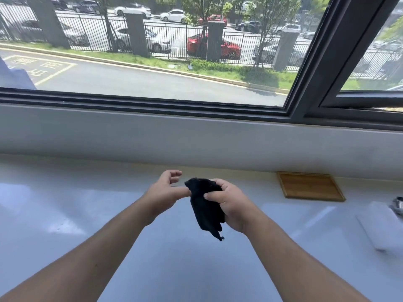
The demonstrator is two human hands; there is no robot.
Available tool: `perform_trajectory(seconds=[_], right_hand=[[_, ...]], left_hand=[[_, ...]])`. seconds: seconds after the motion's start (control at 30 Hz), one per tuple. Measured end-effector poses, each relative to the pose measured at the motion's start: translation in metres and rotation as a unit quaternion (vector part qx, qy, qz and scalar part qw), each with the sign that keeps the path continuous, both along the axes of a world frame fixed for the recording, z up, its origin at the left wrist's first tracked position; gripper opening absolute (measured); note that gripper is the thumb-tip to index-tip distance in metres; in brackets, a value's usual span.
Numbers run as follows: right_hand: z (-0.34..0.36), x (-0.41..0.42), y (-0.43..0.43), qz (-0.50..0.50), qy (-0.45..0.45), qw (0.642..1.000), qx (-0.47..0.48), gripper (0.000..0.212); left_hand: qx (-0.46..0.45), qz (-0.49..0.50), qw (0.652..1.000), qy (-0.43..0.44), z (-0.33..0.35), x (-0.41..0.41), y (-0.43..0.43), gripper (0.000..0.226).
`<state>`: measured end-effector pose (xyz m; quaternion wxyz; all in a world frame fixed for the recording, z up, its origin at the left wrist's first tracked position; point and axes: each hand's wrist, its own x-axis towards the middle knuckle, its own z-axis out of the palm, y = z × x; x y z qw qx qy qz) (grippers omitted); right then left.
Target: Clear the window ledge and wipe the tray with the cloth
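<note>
A black cloth [206, 210] hangs bunched above the white ledge [87, 214], in the middle of the view. My right hand [231, 205] is shut on the cloth's upper part, with a loose corner dangling below. My left hand [165, 190] is just left of it, fingers spread, its thumb touching the cloth's top edge. A flat wooden tray [309, 185] lies on the ledge to the right, against the wall under the window, apart from both hands.
A white rectangular object [381, 225] lies at the right edge of the ledge, with a grey metallic item [398, 204] partly cut off behind it. The dark window frame [196, 107] runs along the back above a grey wall strip.
</note>
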<state>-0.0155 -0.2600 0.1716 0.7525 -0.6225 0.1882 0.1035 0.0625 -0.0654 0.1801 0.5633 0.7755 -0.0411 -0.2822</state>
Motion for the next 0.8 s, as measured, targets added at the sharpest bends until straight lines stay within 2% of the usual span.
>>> perform_trajectory(seconds=[0.07, 0.13, 0.23, 0.33, 0.43, 0.47, 0.53, 0.57, 0.63, 0.73, 0.8], right_hand=[[-0.009, -0.002, -0.007, 0.032, -0.006, 0.996, 0.084, 0.037], [-0.019, -0.005, -0.014, 0.038, -0.005, 0.989, 0.142, 0.036], [-0.049, -0.007, -0.022, -0.04, 0.026, 0.989, 0.138, 0.032], [-0.093, -0.011, -0.024, -0.097, 0.098, 0.99, 0.021, 0.037], [-0.139, -0.022, -0.015, -0.073, 0.159, 0.977, -0.124, 0.066], [-0.154, -0.027, -0.012, -0.054, 0.165, 0.962, -0.209, 0.072], [-0.182, -0.039, -0.006, 0.023, 0.14, 0.902, -0.408, 0.074], [-0.193, -0.044, -0.003, 0.069, 0.114, 0.873, -0.469, 0.07], [-0.206, -0.048, -0.001, 0.138, 0.099, 0.846, -0.506, 0.06], [-0.203, -0.042, -0.004, 0.167, 0.098, 0.814, -0.548, 0.061], [-0.184, -0.035, -0.004, 0.151, 0.066, 0.813, -0.559, 0.068]], left_hand=[[-0.043, -0.075, 0.991, 0.099, -0.017, -0.001, 0.003, 0.072], [-0.079, -0.122, 0.978, 0.149, -0.036, -0.001, -0.001, 0.056], [-0.102, -0.066, 0.982, 0.144, -0.063, -0.006, -0.015, 0.034], [0.021, 0.023, 0.996, 0.083, -0.104, -0.017, -0.028, 0.038], [0.165, -0.009, 0.985, 0.041, -0.151, -0.035, -0.033, 0.069], [0.223, -0.046, 0.974, 0.016, -0.166, -0.04, -0.032, 0.076], [0.322, -0.129, 0.936, -0.059, -0.192, -0.047, -0.03, 0.072], [0.344, -0.162, 0.921, -0.082, -0.2, -0.049, -0.029, 0.067], [0.349, -0.194, 0.912, -0.094, -0.211, -0.049, -0.03, 0.06], [0.351, -0.191, 0.909, -0.119, -0.206, -0.04, -0.032, 0.06], [0.335, -0.153, 0.916, -0.159, -0.192, -0.038, -0.033, 0.066]])
